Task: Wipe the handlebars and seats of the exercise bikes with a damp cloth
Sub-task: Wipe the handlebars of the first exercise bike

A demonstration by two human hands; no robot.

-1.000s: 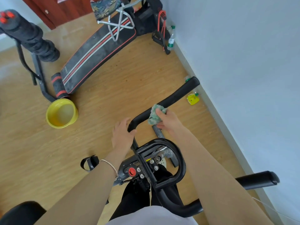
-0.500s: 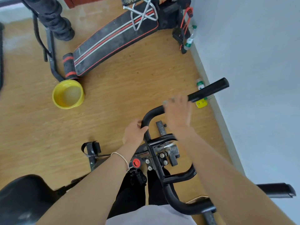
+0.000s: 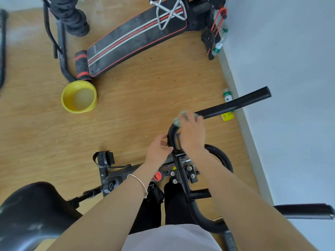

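Observation:
A black exercise bike stands under me. Its far handlebar (image 3: 233,105) runs up to the right toward the wall. My right hand (image 3: 193,132) presses a pale green cloth (image 3: 177,121) onto that bar near its bend; most of the cloth is hidden under my fingers and blurred. My left hand (image 3: 159,148) holds the bar's curved lower part just left of the bend. The near handlebar (image 3: 304,211) sticks out at the lower right. The black seat (image 3: 30,205) fills the lower left corner.
A yellow basin (image 3: 79,96) holding water sits on the wood floor to the left. A black sit-up bench (image 3: 134,38) with red stripes lies beyond it. Bottles (image 3: 227,95) and a small yellow object (image 3: 227,116) line the wall on the right. A pedal (image 3: 105,158) juts left.
My right hand slid with the cloth up the far bar and has come back down toward the bend. The view has shifted, bringing the seat into view. My left hand keeps its grip.

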